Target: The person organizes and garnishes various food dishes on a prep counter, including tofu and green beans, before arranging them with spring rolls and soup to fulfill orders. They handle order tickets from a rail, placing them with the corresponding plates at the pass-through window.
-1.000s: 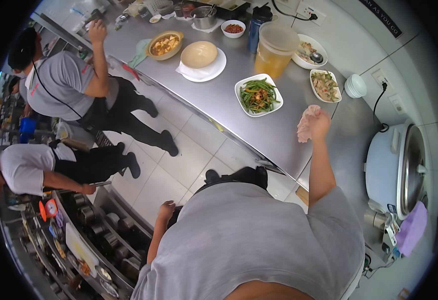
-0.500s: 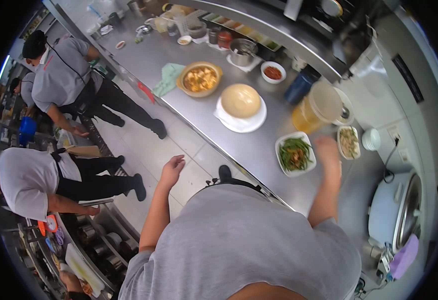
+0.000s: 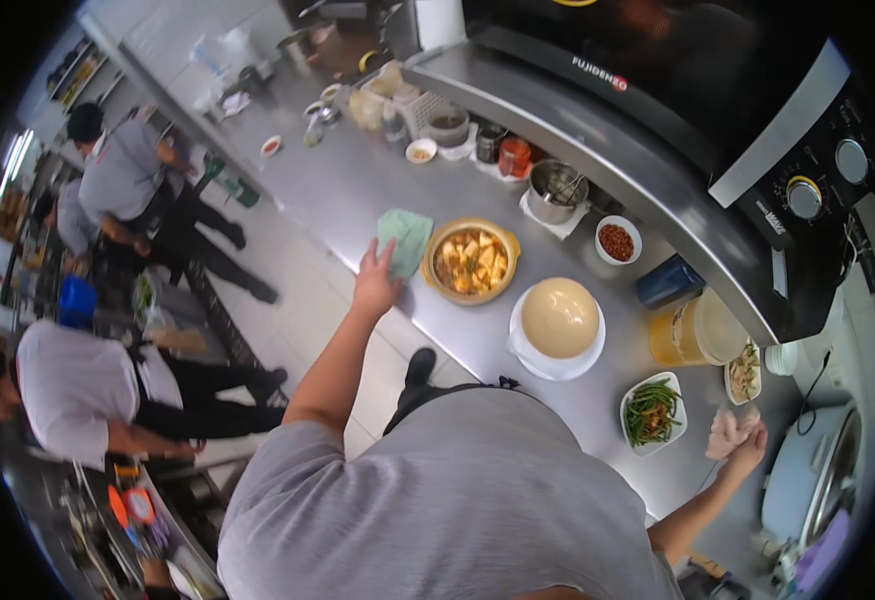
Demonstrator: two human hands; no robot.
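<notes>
Head view shows my left hand [image 3: 373, 283] stretched out over the edge of the long stainless-steel counter [image 3: 358, 180], fingers spread and resting on the near corner of a folded pale-green cloth [image 3: 405, 239]. That cloth lies flat on the steel, just left of a round yellow pot of tofu stew [image 3: 471, 261] and touching or almost touching its rim. My right hand [image 3: 743, 440] is out at the far right end of the counter, closed around a crumpled pinkish-white wad [image 3: 726, 432]; I cannot tell whether it is paper or cloth. Just left of that hand sits a white square plate of green beans [image 3: 653, 412], and between the plate and the pot stands a cream domed lid on a white plate [image 3: 559, 322]. Beyond them are a small white bowl of red sauce [image 3: 618, 240], a dark blue container [image 3: 669, 282] and a clear jug of orange liquid [image 3: 693, 330]. Across the tiled aisle to my left, three people in grey shirts [image 3: 123, 175] are working, well apart from me.
</notes>
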